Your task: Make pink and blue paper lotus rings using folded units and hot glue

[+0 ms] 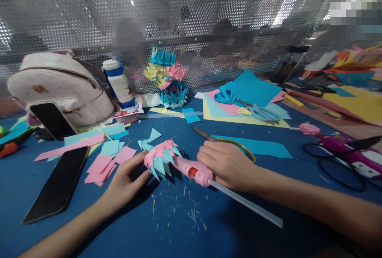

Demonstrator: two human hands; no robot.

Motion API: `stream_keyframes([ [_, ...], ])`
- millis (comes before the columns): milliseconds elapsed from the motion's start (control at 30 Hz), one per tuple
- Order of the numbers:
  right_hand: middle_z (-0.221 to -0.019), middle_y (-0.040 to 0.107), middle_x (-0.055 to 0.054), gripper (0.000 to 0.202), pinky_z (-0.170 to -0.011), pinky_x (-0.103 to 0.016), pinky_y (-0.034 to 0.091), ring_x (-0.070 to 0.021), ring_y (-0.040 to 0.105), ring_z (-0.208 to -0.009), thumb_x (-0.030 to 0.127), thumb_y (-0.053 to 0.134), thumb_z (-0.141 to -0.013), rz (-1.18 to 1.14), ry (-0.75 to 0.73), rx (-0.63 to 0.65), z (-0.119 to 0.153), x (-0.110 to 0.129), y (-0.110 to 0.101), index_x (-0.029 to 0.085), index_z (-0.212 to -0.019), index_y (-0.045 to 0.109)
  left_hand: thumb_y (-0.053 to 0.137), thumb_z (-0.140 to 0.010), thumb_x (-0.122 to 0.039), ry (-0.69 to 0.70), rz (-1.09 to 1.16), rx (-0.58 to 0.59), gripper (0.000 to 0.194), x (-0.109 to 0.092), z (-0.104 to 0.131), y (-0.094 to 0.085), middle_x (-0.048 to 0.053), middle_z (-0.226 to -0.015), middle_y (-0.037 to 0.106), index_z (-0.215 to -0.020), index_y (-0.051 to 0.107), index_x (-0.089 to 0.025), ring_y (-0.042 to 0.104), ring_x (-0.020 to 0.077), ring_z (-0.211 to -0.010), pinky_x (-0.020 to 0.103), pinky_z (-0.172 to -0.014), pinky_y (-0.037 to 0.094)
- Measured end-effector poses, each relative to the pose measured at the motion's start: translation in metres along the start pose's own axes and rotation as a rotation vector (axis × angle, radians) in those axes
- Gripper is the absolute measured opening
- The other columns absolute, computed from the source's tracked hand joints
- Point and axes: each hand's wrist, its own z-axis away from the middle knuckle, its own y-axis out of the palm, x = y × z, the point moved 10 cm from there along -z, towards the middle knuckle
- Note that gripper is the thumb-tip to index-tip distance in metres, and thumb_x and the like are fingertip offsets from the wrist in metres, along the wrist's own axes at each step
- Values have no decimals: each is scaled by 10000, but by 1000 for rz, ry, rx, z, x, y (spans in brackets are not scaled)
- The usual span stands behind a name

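Note:
Between the fingers and thumb of my left hand [133, 174] is a folded paper flower [162, 157], pink on top with pale blue points below. My right hand [228, 164] is closed round a pink glue gun [191, 169], whose handle it hides. The gun's front end meets the flower's right side; its nozzle tip is out of sight. A clear glue stick [247, 203] juts from the gun's back end. Just beyond my right hand lie yellow-handled scissors [205, 133] and a blue paper strip [256, 146]. Pink paper squares [101, 168] lie left of the flower.
A black phone [59, 186] lies at left, before a white backpack [64, 86] and a bottle [118, 83]. Finished paper flowers [167, 79] are stacked at the back. Coloured sheets [247, 90] carry blue-handled scissors [262, 112]. A purple power strip [349, 154] with black cable sits right.

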Motion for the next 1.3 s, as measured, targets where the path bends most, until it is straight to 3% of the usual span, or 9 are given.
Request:
stream_keyframes([
  [333,-686,502,-42,411,-602,-306,249,-173,342,-651,364,283,-1008,7,22,-39,1,-5,-6,170,-734,519,585,-894,-254,-39,28,-33,173,-1,-3,-3,87,-1032,726,-987,710,-178,675,206,-911,334,-826,544],
  [567,-695,508,-47,347,-612,-313,245,-182,348,-667,301,330,-987,101,-5,-35,1,-3,-5,168,-749,544,660,-842,-317,-154,176,-124,242,14,-5,-11,97,-1014,735,-1037,710,-181,681,224,-880,372,-837,550],
  [700,-710,519,-54,340,-634,-318,246,-192,368,-697,260,315,-988,155,-74,-28,3,0,-4,163,-775,560,674,-838,-326,-198,234,-149,202,20,-6,-14,78,-939,728,-963,704,-171,675,209,-845,337,-806,545],
  [933,-732,561,-49,286,-618,-304,274,-177,397,-687,231,331,-971,-3,-106,-3,5,-4,-5,172,-830,572,673,-852,-309,-197,286,-207,176,24,-6,-20,52,-947,721,-974,697,-185,656,189,-894,314,-852,519],
  [1000,-717,560,-36,288,-598,-291,296,-165,420,-670,299,362,-979,-94,4,-15,4,-21,-12,178,-834,579,670,-853,-318,-196,295,-216,207,25,-6,-20,64,-993,726,-1009,695,-184,660,199,-921,325,-860,518],
  [1100,-754,593,-36,302,-603,-278,362,-157,501,-691,431,469,-944,-197,313,-58,12,-67,-26,182,-827,595,675,-848,-337,-210,297,-224,289,29,-5,-21,87,-1057,729,-1088,676,-175,665,225,-966,358,-878,521],
  [1200,-713,612,-46,352,-600,-295,403,-162,537,-634,495,543,-883,-260,688,-165,43,-122,-43,162,-809,630,678,-848,-357,-201,289,-217,320,30,-5,-20,90,-1068,729,-1111,673,-176,662,228,-980,360,-876,524],
  [1300,-614,578,-54,428,-564,-297,385,-147,519,-542,506,536,-878,-348,996,-136,83,-163,-43,104,-791,655,674,-849,-370,-193,289,-218,323,30,-5,-20,84,-1077,728,-1113,676,-186,659,222,-978,359,-874,525],
])
